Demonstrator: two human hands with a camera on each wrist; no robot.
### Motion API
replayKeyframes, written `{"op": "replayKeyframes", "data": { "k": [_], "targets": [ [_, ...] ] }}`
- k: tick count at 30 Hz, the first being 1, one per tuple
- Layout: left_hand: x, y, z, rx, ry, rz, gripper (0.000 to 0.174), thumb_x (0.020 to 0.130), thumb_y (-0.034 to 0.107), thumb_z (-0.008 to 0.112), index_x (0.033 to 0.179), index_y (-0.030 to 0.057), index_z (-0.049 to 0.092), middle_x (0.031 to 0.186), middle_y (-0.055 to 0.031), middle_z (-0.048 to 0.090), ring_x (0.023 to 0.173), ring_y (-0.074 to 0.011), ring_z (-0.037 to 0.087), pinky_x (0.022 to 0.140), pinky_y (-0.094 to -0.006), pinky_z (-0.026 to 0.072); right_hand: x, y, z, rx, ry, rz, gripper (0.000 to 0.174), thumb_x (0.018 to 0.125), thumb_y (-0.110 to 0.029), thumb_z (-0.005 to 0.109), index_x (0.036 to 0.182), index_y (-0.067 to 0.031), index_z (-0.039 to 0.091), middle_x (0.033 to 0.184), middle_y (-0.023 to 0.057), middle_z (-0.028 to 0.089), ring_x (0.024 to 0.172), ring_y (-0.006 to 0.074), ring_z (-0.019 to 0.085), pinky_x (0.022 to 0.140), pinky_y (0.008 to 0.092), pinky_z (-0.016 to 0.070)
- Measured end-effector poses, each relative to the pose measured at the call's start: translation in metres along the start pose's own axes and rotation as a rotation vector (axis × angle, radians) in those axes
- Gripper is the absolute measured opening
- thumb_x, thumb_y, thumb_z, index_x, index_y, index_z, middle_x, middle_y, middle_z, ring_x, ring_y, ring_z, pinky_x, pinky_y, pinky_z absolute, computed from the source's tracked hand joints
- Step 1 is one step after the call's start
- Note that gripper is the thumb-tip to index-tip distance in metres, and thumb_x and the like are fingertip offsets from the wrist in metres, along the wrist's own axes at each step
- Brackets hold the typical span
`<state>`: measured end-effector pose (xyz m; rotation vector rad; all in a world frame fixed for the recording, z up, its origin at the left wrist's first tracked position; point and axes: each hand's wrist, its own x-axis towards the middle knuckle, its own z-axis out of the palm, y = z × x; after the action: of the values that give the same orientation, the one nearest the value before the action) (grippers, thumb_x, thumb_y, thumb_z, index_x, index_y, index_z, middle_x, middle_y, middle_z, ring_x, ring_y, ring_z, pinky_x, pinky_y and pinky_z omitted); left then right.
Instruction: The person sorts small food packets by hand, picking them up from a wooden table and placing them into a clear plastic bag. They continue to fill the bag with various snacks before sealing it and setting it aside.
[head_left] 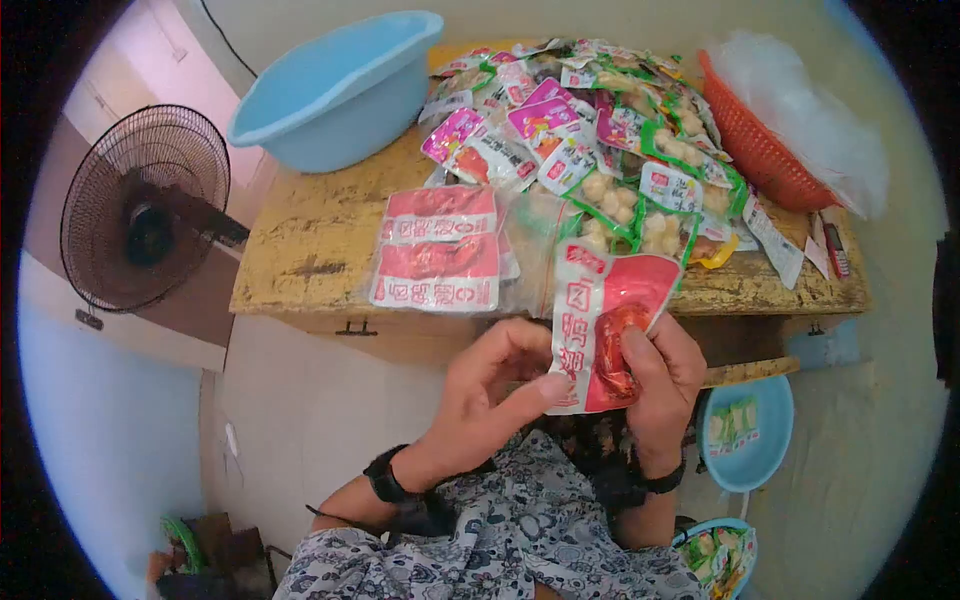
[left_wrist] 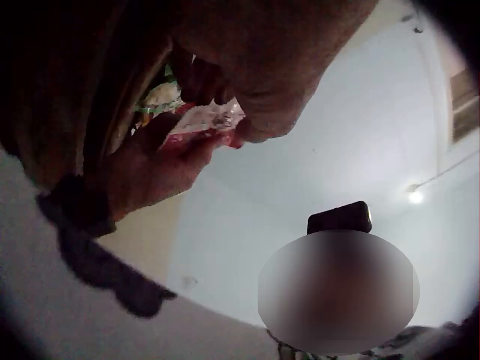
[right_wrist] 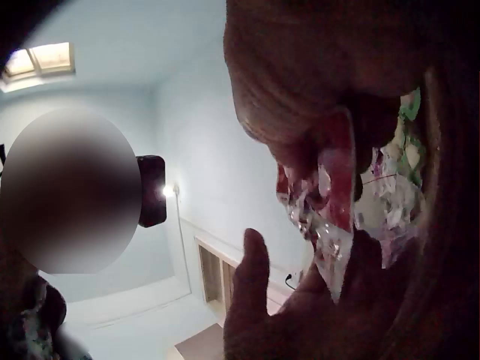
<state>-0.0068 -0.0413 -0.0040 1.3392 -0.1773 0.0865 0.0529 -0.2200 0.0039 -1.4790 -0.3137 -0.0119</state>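
A red and white printed packet (head_left: 610,330) is held upright over the table's front edge. My right hand (head_left: 665,395) grips its right side, thumb across the front; the right wrist view shows this hand (right_wrist: 322,67) pinching the packet (right_wrist: 337,180). At the lower left edge is my left hand (head_left: 490,400), its thumb extended over the edge and its other fingers partly hidden behind. In the right wrist view the left thumb stands apart from the packet. The left wrist view shows the packet (left_wrist: 199,124) between both hands, dimly. Similar red packets (head_left: 440,260) lie flat on the table.
Many mixed packets (head_left: 600,130) are heaped on the worn yellow table (head_left: 300,250). Behind stand a blue basin (head_left: 350,100) and a red basket (head_left: 760,140) with clear plastic bags (head_left: 810,110). A fan (head_left: 145,210) is at left; blue tubs (head_left: 780,430) with packets sit low at right.
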Motion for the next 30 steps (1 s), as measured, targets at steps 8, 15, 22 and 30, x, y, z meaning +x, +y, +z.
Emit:
{"op": "replayKeyframes", "data": {
  "k": [8,15,22,30],
  "targets": [
    [0.012,0.008,0.000,-0.249,0.165,-0.197,0.025,0.089,0.008,0.077,0.111,0.0008,0.068,0.100,-0.0047,0.072,0.091,-0.0098,0.066,0.081,-0.0282,0.0550,-0.007,-0.003,0.007,-0.306,-0.291,-0.128,0.017,0.089,-0.014,0.073,0.086,-0.0002,0.062,0.071,0.0081,0.054,0.061,0.0180,0.051,0.058,0.0329,0.0428],
    [0.012,0.000,-0.002,0.009,0.171,-0.156,0.024,0.088,0.009,0.078,0.109,0.0013,0.069,0.096,-0.0022,0.071,0.084,-0.0071,0.065,0.074,-0.0261,0.0548,-0.016,0.014,0.016,-0.239,-0.286,-0.135,0.020,0.088,-0.016,0.076,0.084,-0.0008,0.063,0.070,0.0079,0.055,0.061,0.0172,0.053,0.056,0.0325,0.0434],
    [0.010,-0.001,0.005,-0.185,0.219,-0.199,0.018,0.090,0.011,0.076,0.104,0.0014,0.072,0.091,-0.0011,0.072,0.079,-0.0070,0.065,0.067,-0.0252,0.0538,-0.015,0.021,0.021,-0.360,-0.257,-0.359,0.021,0.085,-0.012,0.076,0.076,-0.0029,0.059,0.066,0.0103,0.050,0.053,0.0284,0.052,0.050,0.0392,0.0406],
    [0.006,0.001,0.022,-0.545,0.208,-0.203,0.018,0.090,0.007,0.074,0.107,0.0016,0.071,0.093,-0.0026,0.071,0.079,-0.0090,0.066,0.068,-0.0256,0.0535,-0.023,0.007,0.015,-0.597,-0.169,-0.712,0.029,0.077,-0.009,0.078,0.066,-0.0088,0.052,0.064,0.0084,0.047,0.051,0.0272,0.049,0.047,0.0399,0.0366]
  ]
}}
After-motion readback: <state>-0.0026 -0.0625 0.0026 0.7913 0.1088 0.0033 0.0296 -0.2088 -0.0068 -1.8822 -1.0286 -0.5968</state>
